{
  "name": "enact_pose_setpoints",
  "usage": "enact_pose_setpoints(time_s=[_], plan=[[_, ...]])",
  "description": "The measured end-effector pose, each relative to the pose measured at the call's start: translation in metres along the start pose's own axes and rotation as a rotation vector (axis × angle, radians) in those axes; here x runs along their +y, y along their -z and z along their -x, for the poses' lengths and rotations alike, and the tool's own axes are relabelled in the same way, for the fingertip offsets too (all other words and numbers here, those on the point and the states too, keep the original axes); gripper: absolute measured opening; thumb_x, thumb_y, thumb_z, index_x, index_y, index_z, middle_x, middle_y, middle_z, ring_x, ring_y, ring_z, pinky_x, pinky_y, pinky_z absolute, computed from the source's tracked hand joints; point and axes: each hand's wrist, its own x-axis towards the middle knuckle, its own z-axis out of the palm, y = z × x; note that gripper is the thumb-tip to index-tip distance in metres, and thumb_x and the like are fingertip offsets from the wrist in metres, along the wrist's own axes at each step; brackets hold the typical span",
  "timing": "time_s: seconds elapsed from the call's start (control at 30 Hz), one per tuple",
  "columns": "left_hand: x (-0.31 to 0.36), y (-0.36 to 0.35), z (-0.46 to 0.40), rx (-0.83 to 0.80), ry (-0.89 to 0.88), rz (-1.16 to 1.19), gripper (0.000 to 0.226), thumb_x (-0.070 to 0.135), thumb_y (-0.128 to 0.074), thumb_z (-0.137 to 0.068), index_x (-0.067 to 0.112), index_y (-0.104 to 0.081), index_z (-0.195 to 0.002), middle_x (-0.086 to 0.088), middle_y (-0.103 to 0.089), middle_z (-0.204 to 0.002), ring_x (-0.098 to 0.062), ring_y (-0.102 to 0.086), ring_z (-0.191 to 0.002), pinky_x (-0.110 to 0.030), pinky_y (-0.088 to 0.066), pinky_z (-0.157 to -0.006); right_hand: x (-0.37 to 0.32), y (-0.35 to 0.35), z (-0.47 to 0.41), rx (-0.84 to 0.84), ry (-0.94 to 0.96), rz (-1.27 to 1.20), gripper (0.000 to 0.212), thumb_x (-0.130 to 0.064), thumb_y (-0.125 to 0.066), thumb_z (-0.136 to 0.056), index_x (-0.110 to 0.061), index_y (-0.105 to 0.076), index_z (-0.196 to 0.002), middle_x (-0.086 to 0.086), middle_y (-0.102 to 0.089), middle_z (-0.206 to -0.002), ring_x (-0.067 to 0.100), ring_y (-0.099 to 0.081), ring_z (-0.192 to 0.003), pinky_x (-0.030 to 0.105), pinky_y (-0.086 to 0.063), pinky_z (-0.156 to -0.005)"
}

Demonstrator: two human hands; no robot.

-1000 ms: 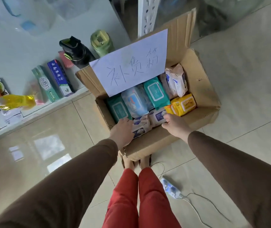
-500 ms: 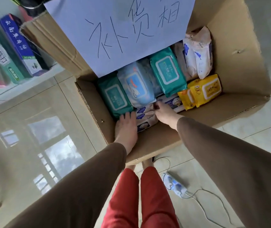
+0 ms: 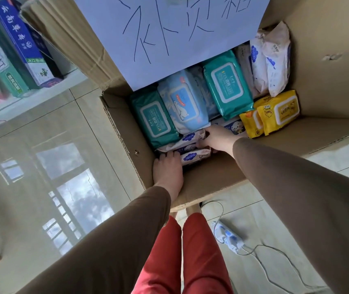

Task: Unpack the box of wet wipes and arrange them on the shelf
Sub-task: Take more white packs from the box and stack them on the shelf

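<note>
Centrally, the cardboard box (image 3: 222, 179) sits on the tiled floor (image 3: 42, 145), flaps open, with bare floor at left and lower right; a paper sign (image 3: 169, 35) overhangs its upper side. Packs stand tightly inside: two teal packs (image 3: 154, 117), a light-blue pack (image 3: 183, 102), yellow packs (image 3: 277, 111) at right, white packs (image 3: 271, 60) at upper right. Small white-and-blue packs (image 3: 192, 153) lie along the near wall. The left hand (image 3: 167, 166) rests on their left end, fingers flat. The right hand (image 3: 218, 139) grips their right end, fingers curled. The shelf (image 3: 31, 96) occupies the upper left, holding upright cartons (image 3: 23, 43).
</note>
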Motion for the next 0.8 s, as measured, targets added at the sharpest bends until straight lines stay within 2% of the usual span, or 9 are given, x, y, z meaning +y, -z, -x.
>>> enact_pose_setpoints(time_s=[0.1, 0.2, 0.33, 0.43, 0.53, 0.6, 0.67, 0.73, 0.8], plan=[[0.001, 0.002, -0.009, -0.055, 0.022, 0.028, 0.027, 0.014, -0.052, -0.092, 0.02, -0.059, -0.118, -0.007, -0.064, -0.12, -0.03, -0.059, -0.112, -0.037, -0.044, -0.088, 0.001, -0.004, -0.006, 0.045, 0.027, 0.04, 0.031, -0.036, -0.076, -0.082, -0.019, -0.069, -0.106, 0.0, -0.069, -0.1, 0.023, -0.064, -0.09, 0.032, -0.051, -0.074], [0.002, 0.013, -0.011, -0.102, -0.001, 0.021, 0.025, 0.013, -0.046, -0.095, 0.021, -0.064, -0.111, -0.007, -0.068, -0.114, -0.03, -0.063, -0.107, -0.033, -0.045, -0.081, 0.006, 0.001, 0.006, 0.077, 0.095, 0.066, 0.015, -0.035, -0.074, -0.084, -0.023, -0.068, -0.078, -0.003, -0.068, -0.082, 0.02, -0.064, -0.084, 0.027, -0.041, -0.063], [0.007, 0.047, 0.016, -0.094, -0.064, -0.062, 0.026, 0.009, -0.047, -0.096, 0.021, -0.064, -0.111, -0.003, -0.068, -0.112, -0.025, -0.066, -0.104, -0.033, -0.049, -0.075, 0.004, 0.026, 0.051, 0.138, 0.134, 0.119, 0.029, -0.04, -0.07, -0.088, -0.018, -0.062, -0.071, 0.001, -0.062, -0.074, 0.02, -0.059, -0.073, 0.032, -0.036, -0.061], [0.004, 0.087, 0.054, -0.064, -0.104, 0.055, 0.024, 0.012, -0.045, -0.097, 0.02, -0.06, -0.113, -0.004, -0.065, -0.115, -0.027, -0.062, -0.107, -0.034, -0.048, -0.079, -0.013, 0.057, 0.104, 0.215, 0.149, 0.123, 0.037, -0.033, -0.069, -0.091, -0.019, -0.047, -0.064, 0.003, -0.051, -0.074, 0.021, -0.049, -0.073, 0.033, -0.029, -0.06], [-0.012, 0.142, 0.104, -0.033, -0.13, 0.226, 0.021, 0.023, -0.051, -0.097, 0.022, -0.057, -0.117, -0.004, -0.066, -0.114, -0.028, -0.062, -0.107, -0.035, -0.048, -0.081, -0.044, 0.091, 0.172, 0.251, 0.169, -0.035, 0.032, -0.042, -0.065, -0.092, -0.019, -0.055, -0.073, -0.005, -0.046, -0.072, 0.014, -0.045, -0.07, 0.026, -0.03, -0.06], [-0.031, 0.184, 0.145, -0.042, -0.117, 0.352, 0.037, 0.029, -0.056, -0.095, 0.029, -0.054, -0.132, -0.002, -0.064, -0.127, -0.027, -0.059, -0.116, -0.036, -0.049, -0.09, -0.075, 0.11, 0.22, 0.267, 0.22, -0.14, 0.061, -0.065, -0.06, -0.083, -0.006, -0.065, -0.098, 0.002, -0.047, -0.078, 0.016, -0.045, -0.074, 0.03, -0.032, -0.066], [-0.057, 0.228, 0.191, -0.021, -0.095, 0.451, 0.051, 0.031, -0.059, -0.094, 0.033, -0.047, -0.143, 0.001, -0.058, -0.139, -0.024, -0.054, -0.125, -0.037, -0.046, -0.1, -0.117, 0.125, 0.273, 0.28, 0.257, -0.226, 0.053, -0.052, -0.06, -0.092, -0.007, -0.063, -0.119, 0.008, -0.048, -0.081, 0.014, -0.044, -0.076, 0.028, -0.033, -0.066], [-0.089, 0.272, 0.238, 0.034, -0.111, 0.512, 0.041, 0.028, -0.061, -0.092, 0.033, -0.057, -0.132, 0.003, -0.065, -0.123, -0.025, -0.057, -0.118, -0.033, -0.047, -0.091, -0.16, 0.131, 0.323, 0.272, 0.334, -0.25, 0.034, -0.03, -0.059, -0.098, -0.009, -0.062, -0.125, 0.023, -0.06, -0.097, 0.017, -0.053, -0.084, 0.028, -0.041, -0.072], [-0.127, 0.312, 0.286, 0.075, -0.145, 0.525, 0.018, 0.024, -0.061, -0.089, 0.036, -0.059, -0.101, 0.006, -0.064, -0.095, -0.025, -0.061, -0.098, -0.031, -0.043, -0.073, -0.206, 0.131, 0.363, 0.295, 0.436, -0.255, 0.025, -0.034, -0.06, -0.095, -0.017, -0.067, -0.112, 0.026, -0.063, -0.112, 0.032, -0.063, -0.096, 0.043, -0.049, -0.085]])
